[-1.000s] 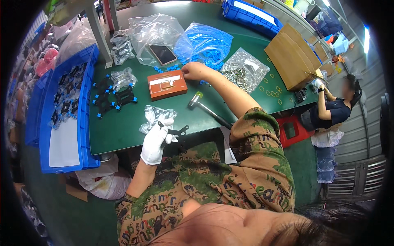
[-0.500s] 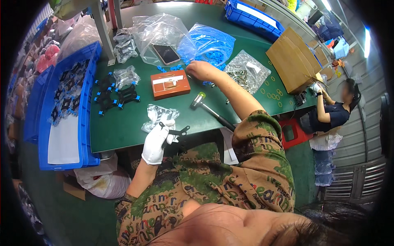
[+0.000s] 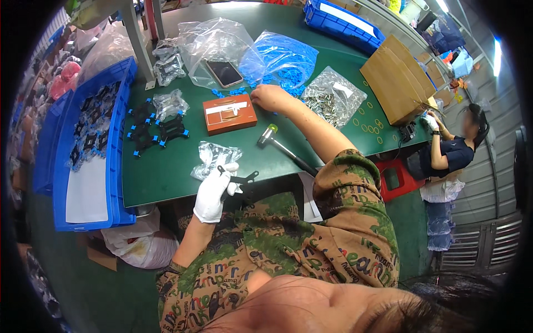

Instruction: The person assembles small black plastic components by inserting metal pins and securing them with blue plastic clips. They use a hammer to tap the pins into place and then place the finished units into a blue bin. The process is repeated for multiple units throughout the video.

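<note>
My left hand [image 3: 211, 195], in a white glove, grips a black flat bracket [image 3: 244, 178] with holed ends, just off the table's near edge. Beside it lies a crumpled clear plastic bag [image 3: 214, 155]. Bare and reaching forward, my right hand [image 3: 273, 99] has its fingers curled together by the right end of an orange-brown box [image 3: 232, 125]. What those fingers hold, if anything, is hidden. Small blue plastic pieces [image 3: 229, 92] lie just beyond the box, and more fill an open clear bag [image 3: 291, 53]. A hammer [image 3: 284, 149] with a dark handle rests nearer to me.
Black frames with blue corners [image 3: 173, 127] lie left, beside a blue crate [image 3: 123, 183] holding more. A phone [image 3: 224, 72] lies behind the box. Rightward are a bag of metal pins [image 3: 325, 105], yellow rings [image 3: 372, 130], a carton [image 3: 395, 83] and a seated co-worker [image 3: 452, 150].
My right hand has shifted very slightly toward the orange-brown box, fingers still curled. My left hand keeps the black bracket in nearly the same place.
</note>
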`<state>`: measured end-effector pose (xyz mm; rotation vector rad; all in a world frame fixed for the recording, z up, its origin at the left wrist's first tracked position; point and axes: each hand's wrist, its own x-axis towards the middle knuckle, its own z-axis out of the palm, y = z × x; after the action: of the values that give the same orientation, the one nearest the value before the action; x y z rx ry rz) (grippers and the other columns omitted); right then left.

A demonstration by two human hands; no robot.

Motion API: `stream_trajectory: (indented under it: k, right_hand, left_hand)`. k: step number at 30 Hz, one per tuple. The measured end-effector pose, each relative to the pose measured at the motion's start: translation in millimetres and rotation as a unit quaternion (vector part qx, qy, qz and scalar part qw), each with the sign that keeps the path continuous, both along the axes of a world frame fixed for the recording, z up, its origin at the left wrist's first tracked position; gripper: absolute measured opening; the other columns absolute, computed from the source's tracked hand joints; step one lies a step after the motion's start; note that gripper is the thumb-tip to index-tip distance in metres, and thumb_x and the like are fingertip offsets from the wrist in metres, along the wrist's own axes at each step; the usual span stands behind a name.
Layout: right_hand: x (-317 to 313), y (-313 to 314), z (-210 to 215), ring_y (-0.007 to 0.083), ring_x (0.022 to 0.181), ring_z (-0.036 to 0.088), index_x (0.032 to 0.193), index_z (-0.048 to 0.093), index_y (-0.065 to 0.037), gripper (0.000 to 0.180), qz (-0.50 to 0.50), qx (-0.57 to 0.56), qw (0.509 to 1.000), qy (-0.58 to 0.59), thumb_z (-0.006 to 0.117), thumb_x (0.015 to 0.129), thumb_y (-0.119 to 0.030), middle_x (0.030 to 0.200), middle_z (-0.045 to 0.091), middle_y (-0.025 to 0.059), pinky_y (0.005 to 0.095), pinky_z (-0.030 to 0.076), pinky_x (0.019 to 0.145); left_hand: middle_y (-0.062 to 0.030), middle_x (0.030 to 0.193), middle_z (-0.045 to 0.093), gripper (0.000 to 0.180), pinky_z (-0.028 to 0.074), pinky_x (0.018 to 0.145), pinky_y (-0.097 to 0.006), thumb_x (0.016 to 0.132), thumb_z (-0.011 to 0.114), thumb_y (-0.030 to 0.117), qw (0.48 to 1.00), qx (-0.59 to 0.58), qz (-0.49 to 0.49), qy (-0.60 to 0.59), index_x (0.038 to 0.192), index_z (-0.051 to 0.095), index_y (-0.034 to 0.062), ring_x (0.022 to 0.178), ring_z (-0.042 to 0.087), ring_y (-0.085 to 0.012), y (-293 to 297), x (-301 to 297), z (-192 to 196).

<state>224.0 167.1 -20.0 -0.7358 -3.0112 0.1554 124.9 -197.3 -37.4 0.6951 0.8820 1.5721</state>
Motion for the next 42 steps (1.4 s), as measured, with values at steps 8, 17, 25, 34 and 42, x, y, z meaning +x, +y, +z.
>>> stream_trajectory:
  k: [8, 17, 25, 34, 42]
  right_hand:
    - [27, 5, 0, 0.032, 0.094, 0.07, 0.11, 0.071, -0.004, 0.021, 0.024, -0.011, 0.977, 0.209, 0.061, 0.099, -0.02, 0.104, 0.07, 0.0136, 0.0432, 0.056, 0.083]
    - [44, -146, 63, 0.0185, 0.084, 0.064, 0.098, 0.063, -0.003, 0.008, 0.162, -0.242, 0.891, 0.348, 0.059, 0.101, -0.009, 0.091, 0.062, 0.0067, 0.0322, 0.052, 0.076]
    - [58, -193, 54, 0.0312, 0.092, 0.066, 0.104, 0.062, -0.004, 0.014, 0.261, -0.223, 0.879, 0.331, 0.068, 0.092, -0.003, 0.099, 0.064, 0.0114, 0.0396, 0.055, 0.08]
    - [58, -193, 50, 0.0307, 0.09, 0.068, 0.106, 0.063, -0.004, 0.026, 0.312, -0.112, 0.888, 0.319, 0.072, 0.082, 0.001, 0.102, 0.066, 0.0116, 0.0379, 0.057, 0.076]
    - [62, -196, 58, 0.0278, 0.091, 0.067, 0.11, 0.065, -0.006, 0.031, 0.332, -0.072, 0.897, 0.282, 0.071, 0.079, -0.004, 0.102, 0.066, 0.0079, 0.0397, 0.054, 0.079]
  left_hand:
    - [0.0032, 0.076, 0.051, 0.034, 0.053, 0.078, -0.03, 0.111, 0.047, 0.019, 0.998, -0.048, -0.015, -0.034, 0.132, 0.059, -0.0048, 0.07, 0.05, -0.0073, 7, 5, 7]
    - [0.0026, 0.071, 0.053, 0.035, 0.044, 0.065, -0.028, 0.106, 0.055, 0.022, 0.979, -0.085, -0.158, -0.1, 0.125, 0.065, -0.0062, 0.065, 0.051, -0.01, 13, 8, 20]
    - [0.0006, 0.069, 0.054, 0.04, 0.053, 0.069, -0.032, 0.104, 0.059, 0.024, 0.974, -0.099, -0.2, -0.04, 0.125, 0.064, -0.0099, 0.067, 0.058, -0.0129, 9, 7, 30]
    - [-0.0016, 0.069, 0.057, 0.034, 0.053, 0.066, -0.032, 0.104, 0.061, 0.023, 0.974, -0.109, -0.181, -0.081, 0.119, 0.067, -0.0067, 0.065, 0.06, -0.0144, 7, 4, 23]
    - [-0.0021, 0.077, 0.065, 0.033, 0.05, 0.066, -0.028, 0.105, 0.059, 0.026, 0.982, -0.112, -0.147, 0.035, 0.118, 0.069, -0.0037, 0.069, 0.06, -0.0112, 4, -2, 20]
